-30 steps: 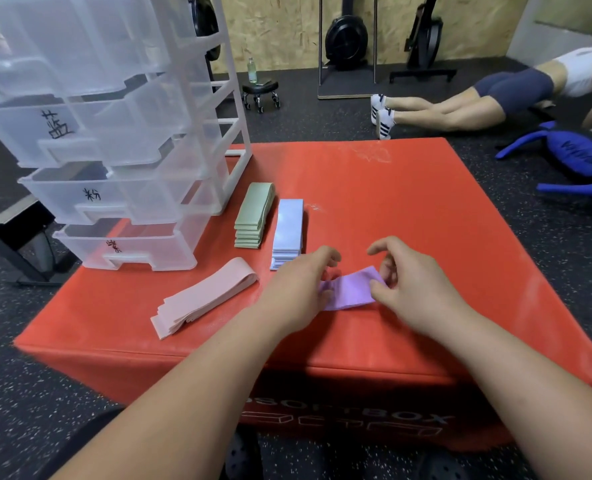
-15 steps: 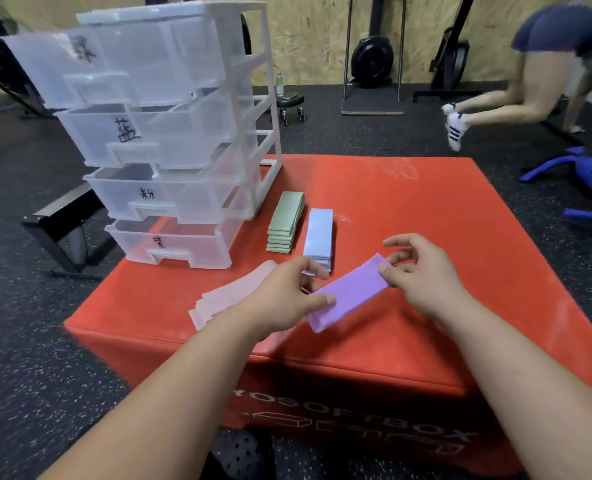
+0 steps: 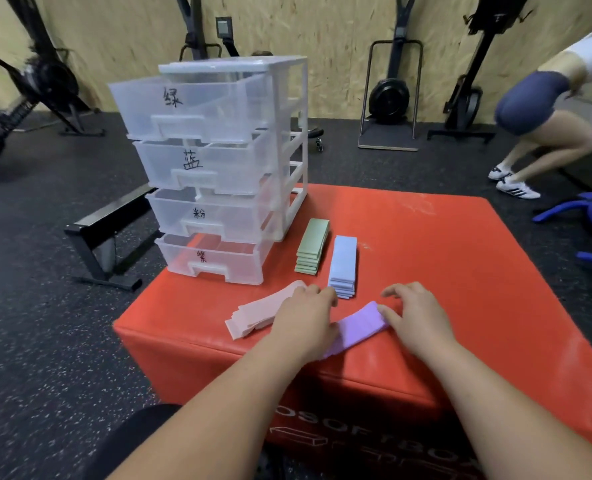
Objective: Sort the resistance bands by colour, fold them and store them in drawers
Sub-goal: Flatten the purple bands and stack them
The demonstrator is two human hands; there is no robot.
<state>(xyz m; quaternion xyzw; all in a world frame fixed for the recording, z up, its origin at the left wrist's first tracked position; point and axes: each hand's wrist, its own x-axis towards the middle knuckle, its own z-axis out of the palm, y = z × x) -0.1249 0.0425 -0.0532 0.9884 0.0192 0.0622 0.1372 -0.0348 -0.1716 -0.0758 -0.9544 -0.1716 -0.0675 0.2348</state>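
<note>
From the head camera, the purple band [image 3: 356,329] lies flat on the red box [image 3: 443,271], close to its near edge and slanting from near-left to far-right. Your left hand [image 3: 305,320] rests palm down over the band's near end, with the fingers reaching loosely forward and nothing curled round it. Your right hand [image 3: 415,323] is relaxed and spread, its thumb touching the band's far end, so neither hand is gripping. The pink stack [image 3: 253,317] sits just left of your left hand, towards the near-left corner, and that hand's fingertips reach its far end. Past your hands the blue stack [image 3: 343,265] and the green stack [image 3: 313,245] lie side by side, near the middle of the box. The drawer unit [image 3: 218,161] stands on the far-left corner with all four drawers pulled forward. The bottom drawer [image 3: 214,259] carries a handwritten label, which I take to be the purple one. Expect the band to be light, thin and limp, probably a little tacky against the box's vinyl skin. It should sag if you lift it by one end, and it may spring open from a fold unless you press the crease. Pinch it at the two short ends, bring the ends together, then flatten it with your palm. Carry it by the folded middle, and support it from underneath so the layers do not slip apart.
</note>
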